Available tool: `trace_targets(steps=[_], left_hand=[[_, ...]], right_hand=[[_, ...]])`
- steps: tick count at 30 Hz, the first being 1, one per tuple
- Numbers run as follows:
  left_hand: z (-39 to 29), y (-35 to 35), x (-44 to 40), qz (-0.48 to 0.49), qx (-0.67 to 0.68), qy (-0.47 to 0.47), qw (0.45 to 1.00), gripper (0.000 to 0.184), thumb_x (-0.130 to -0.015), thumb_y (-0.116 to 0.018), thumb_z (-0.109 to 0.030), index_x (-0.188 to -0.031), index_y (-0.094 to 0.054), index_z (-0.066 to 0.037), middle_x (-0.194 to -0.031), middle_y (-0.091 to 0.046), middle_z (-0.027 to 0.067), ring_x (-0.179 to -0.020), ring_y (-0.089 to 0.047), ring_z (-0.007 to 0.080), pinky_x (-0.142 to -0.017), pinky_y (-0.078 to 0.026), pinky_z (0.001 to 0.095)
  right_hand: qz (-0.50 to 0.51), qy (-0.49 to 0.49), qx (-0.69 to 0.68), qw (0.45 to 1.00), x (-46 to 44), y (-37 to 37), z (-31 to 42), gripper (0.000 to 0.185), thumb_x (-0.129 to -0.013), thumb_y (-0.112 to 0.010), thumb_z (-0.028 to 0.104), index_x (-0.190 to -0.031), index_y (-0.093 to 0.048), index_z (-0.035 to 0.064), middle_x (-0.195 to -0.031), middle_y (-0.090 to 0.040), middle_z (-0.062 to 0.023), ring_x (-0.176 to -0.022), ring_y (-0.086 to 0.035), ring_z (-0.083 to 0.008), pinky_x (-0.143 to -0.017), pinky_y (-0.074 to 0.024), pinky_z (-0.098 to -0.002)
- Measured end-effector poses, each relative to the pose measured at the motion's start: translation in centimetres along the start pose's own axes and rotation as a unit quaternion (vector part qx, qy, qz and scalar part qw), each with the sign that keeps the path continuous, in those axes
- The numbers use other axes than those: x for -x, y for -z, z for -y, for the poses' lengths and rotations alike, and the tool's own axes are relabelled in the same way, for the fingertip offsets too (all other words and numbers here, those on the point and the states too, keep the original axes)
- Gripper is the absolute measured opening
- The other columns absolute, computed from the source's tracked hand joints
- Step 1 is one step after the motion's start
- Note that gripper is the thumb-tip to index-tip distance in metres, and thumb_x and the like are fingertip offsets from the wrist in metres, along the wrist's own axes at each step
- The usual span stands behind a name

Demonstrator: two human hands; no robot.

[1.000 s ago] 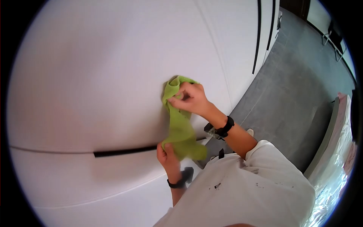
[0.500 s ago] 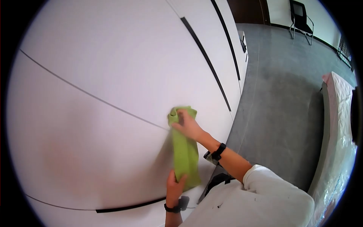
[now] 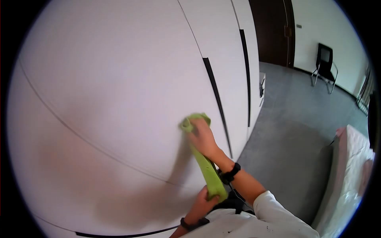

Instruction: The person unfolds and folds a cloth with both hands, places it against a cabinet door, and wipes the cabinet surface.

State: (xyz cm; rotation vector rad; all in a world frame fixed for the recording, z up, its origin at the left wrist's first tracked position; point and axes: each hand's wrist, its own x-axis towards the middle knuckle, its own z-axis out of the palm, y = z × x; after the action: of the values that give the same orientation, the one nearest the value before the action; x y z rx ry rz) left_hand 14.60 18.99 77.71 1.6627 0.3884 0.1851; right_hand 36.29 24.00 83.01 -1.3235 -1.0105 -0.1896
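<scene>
A green cloth (image 3: 206, 168) stretches between my two hands in front of the white cabinet front (image 3: 119, 99). Its bunched upper end is gripped by my right hand (image 3: 203, 139), which presses it against the panel. Lower down, my left hand (image 3: 201, 206) is closed around the cloth's other end, close to my body. Each wrist wears a black band, and the cloth's middle is partly covered by my right forearm.
Long black handles (image 3: 216, 101) run along the cabinet doors to the right. Beyond the grey floor (image 3: 285, 158) stand a black chair (image 3: 325, 63) and a dark door (image 3: 272, 33). A plastic-wrapped mattress (image 3: 345, 190) lies at the right.
The view has tilted upward. My right hand has moved up the cabinet with the cloth's bunched end, now above the horizontal seam. My left hand still holds the lower end, nearer my body.
</scene>
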Motion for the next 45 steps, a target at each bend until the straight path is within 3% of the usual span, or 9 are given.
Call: trace_targets(steps=[4, 9, 13, 19, 21, 24, 29, 34, 45], left_hand=[[-1.3, -1.5, -7.0, -0.037, 0.138, -0.014, 0.990, 0.035, -0.087, -0.056, 0.000, -0.121, -0.049, 0.001, -0.111, -0.059, 0.0048, -0.100, -0.056, 0.0134, -0.088, -0.046, 0.0289], [-2.1, -1.0, -17.5, -0.023, 0.193, -0.088, 0.977, 0.022, -0.092, -0.054, -0.007, -0.112, -0.054, 0.001, -0.097, -0.061, 0.0030, -0.086, -0.055, 0.0080, -0.076, -0.046, 0.0231], [-1.7, -2.1, -23.0, -0.011, 0.198, -0.056, 0.979, 0.021, -0.093, -0.049, -0.005, -0.112, -0.055, 0.001, -0.105, -0.059, 0.0030, -0.097, -0.054, 0.0100, -0.087, -0.044, 0.0270], [-0.9, -2.0, -25.9, -0.024, 0.134, -0.043, 0.990, 0.027, -0.091, -0.049, -0.006, -0.117, -0.051, 0.002, -0.103, -0.058, 0.0030, -0.089, -0.052, 0.0102, -0.077, -0.045, 0.0257], [-0.9, -1.6, -27.1, -0.008, 0.139, -0.011, 0.990, 0.020, -0.091, -0.050, -0.006, -0.108, -0.054, 0.003, -0.089, -0.060, 0.0028, -0.080, -0.053, 0.0093, -0.071, -0.046, 0.0258], [-1.8, -0.8, -29.6, 0.035, 0.098, 0.009, 0.995, 0.026, -0.088, -0.052, -0.002, -0.114, -0.054, 0.001, -0.101, -0.060, 0.0030, -0.089, -0.055, 0.0100, -0.076, -0.046, 0.0255], [-2.6, -4.1, -34.1, -0.111, 0.043, 0.010, 0.993, 0.022, -0.089, -0.052, -0.009, -0.109, -0.054, 0.001, -0.094, -0.061, 0.0064, -0.084, -0.054, 0.0116, -0.077, -0.046, 0.0288], [-4.0, -7.5, -36.5, -0.100, 0.027, 0.038, 0.994, 0.024, -0.095, -0.049, -0.017, -0.110, -0.053, 0.001, -0.094, -0.058, 0.0055, -0.087, -0.051, 0.0107, -0.079, -0.043, 0.0271], [-6.8, -12.1, -45.9, -0.335, -0.071, 0.018, 0.939, 0.022, -0.095, -0.050, -0.016, -0.108, -0.057, 0.000, -0.094, -0.059, 0.0057, -0.079, -0.052, 0.0122, -0.070, -0.045, 0.0267]], right_hand=[[-0.038, 0.013, 0.029, 0.999, -8.1, 3.5, 1.2, 0.033, -0.079, -0.065, 0.006, -0.108, -0.048, 0.0034, -0.094, -0.057, -0.0180, -0.083, -0.056, -0.0386, -0.071, -0.0469, -0.0400], [-0.251, 0.064, -0.068, 0.963, -15.1, 8.0, -1.5, 0.021, -0.080, -0.065, 0.002, -0.095, -0.050, 0.0005, -0.085, -0.057, -0.0075, -0.072, -0.057, -0.0146, -0.063, -0.0473, -0.0262], [-0.188, 0.004, 0.036, 0.981, -16.2, 8.9, -4.2, 0.017, -0.083, -0.063, 0.005, -0.096, -0.053, 0.0004, -0.085, -0.054, -0.0079, -0.070, -0.052, -0.0137, -0.061, -0.0446, -0.0266], [-0.012, -0.035, -0.043, 0.998, -14.5, 7.6, -9.2, 0.020, -0.081, -0.066, 0.008, -0.095, -0.052, 0.0020, -0.083, -0.052, -0.0108, -0.073, -0.052, -0.0251, -0.065, -0.0434, -0.0330], [0.035, 0.086, 0.000, 0.996, -16.5, 8.8, -8.9, 0.025, -0.074, -0.068, 0.007, -0.094, -0.054, 0.0022, -0.082, -0.051, -0.0124, -0.072, -0.052, -0.0298, -0.064, -0.0432, -0.0358], [0.038, 0.164, -0.044, 0.985, -19.0, 9.8, -10.4, 0.026, -0.073, -0.069, 0.007, -0.094, -0.056, 0.0028, -0.083, -0.051, -0.0119, -0.074, -0.052, -0.0295, -0.065, -0.0431, -0.0359], [-0.018, 0.127, -0.014, 0.992, -20.5, 12.7, -18.6, 0.028, -0.071, -0.066, 0.002, -0.098, -0.057, 0.0044, -0.091, -0.053, -0.0121, -0.085, -0.051, -0.0310, -0.077, -0.0412, -0.0398], [-0.067, 0.104, 0.112, 0.986, -21.8, 18.3, -23.2, 0.036, -0.071, -0.066, 0.002, -0.105, -0.057, 0.0041, -0.112, -0.048, -0.0179, -0.104, -0.045, -0.0389, -0.092, -0.0362, -0.0467], [0.089, 0.241, -0.013, 0.966, -33.1, 24.3, -28.1, 0.045, -0.086, -0.055, 0.024, -0.126, -0.052, 0.0035, -0.142, -0.031, -0.0260, -0.132, -0.027, -0.0471, -0.103, -0.0326, -0.0485]])
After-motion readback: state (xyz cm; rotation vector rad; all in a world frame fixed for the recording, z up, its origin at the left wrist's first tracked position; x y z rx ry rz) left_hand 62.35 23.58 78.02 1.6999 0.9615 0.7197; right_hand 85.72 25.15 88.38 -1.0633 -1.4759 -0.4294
